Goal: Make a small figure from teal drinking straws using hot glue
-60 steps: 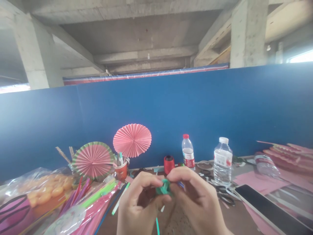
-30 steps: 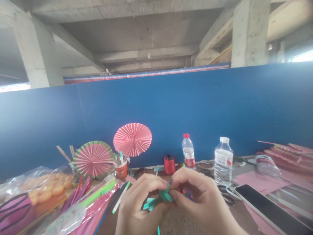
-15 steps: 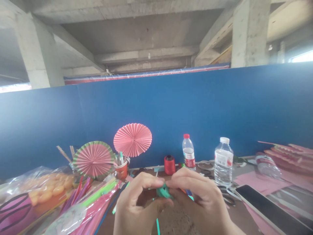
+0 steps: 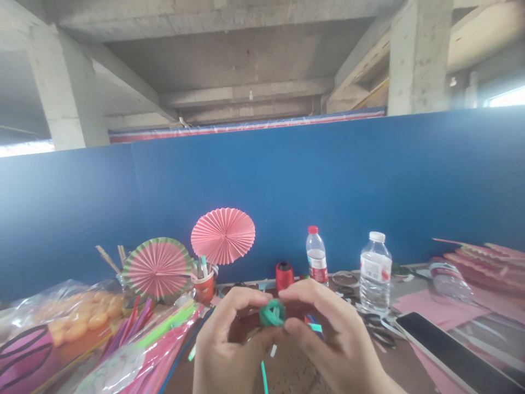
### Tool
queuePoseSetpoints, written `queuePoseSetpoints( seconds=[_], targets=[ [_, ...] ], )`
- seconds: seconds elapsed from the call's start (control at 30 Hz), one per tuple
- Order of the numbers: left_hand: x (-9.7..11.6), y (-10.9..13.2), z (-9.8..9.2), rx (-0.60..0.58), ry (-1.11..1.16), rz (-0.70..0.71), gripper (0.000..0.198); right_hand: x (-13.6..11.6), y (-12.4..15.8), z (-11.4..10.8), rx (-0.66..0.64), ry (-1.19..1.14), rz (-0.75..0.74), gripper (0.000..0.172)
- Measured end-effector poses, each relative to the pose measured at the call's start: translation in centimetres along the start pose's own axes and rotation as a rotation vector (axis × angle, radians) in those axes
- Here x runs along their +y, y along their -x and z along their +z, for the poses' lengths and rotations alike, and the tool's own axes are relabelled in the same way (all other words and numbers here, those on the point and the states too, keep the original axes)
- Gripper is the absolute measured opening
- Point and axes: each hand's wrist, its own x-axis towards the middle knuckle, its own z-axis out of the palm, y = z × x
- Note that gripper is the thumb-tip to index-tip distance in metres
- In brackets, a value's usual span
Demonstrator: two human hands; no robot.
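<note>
Between my two hands, above the brown table, is a small green ball (image 4: pixel 272 313) that looks woven from narrow strips, with gaps between them. My left hand (image 4: pixel 232 339) pinches it from the left, thumb below and index finger on top. From the right, my right hand (image 4: pixel 336 339) has its index finger at the ball's upper edge and its thumb at the lower right. A loose green strip (image 4: pixel 264 377) lies on the table below the ball. The other fingers of both hands are partly hidden.
A red thread spool (image 4: pixel 284 276), two water bottles (image 4: pixel 375 273) and a cup of pens (image 4: pixel 204 287) stand along the blue partition (image 4: pixel 287 180). Pink paper fans (image 4: pixel 223 235) are left of centre. Scissors (image 4: pixel 379 328) and a phone (image 4: pixel 455 350) lie at right, plastic-wrapped materials (image 4: pixel 135 355) at left.
My fingers have spread a little, and the right thumb has come into view. More of the green ball shows now, and it appears turned and slightly higher.
</note>
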Motion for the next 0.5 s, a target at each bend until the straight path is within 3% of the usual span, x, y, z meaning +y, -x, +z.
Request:
queuePoseSetpoints(
  seconds=[0.1,0.2,0.33,0.5],
  targets=[
    [-0.23,-0.3,-0.03,0.007,0.094,-0.075,0.028,0.22,0.24,0.29,0.027,-0.009,0.034,0.015],
    [-0.49,-0.59,-0.21,0.019,0.177,-0.07,0.027,0.02,0.08,0.45,0.031,0.037,-0.033,0.015],
    [-0.68,-0.91,-0.67,-0.007,0.108,-0.03,0.023,-0.29,-0.37,0.4,0.029,0.09,-0.185,0.021],
    [-0.19,-0.9,-0.89,-0.051,0.005,-0.042,0.012,-0.06,-0.4,0.11,0.087,0.163,-0.228,0.025]
  ],
)
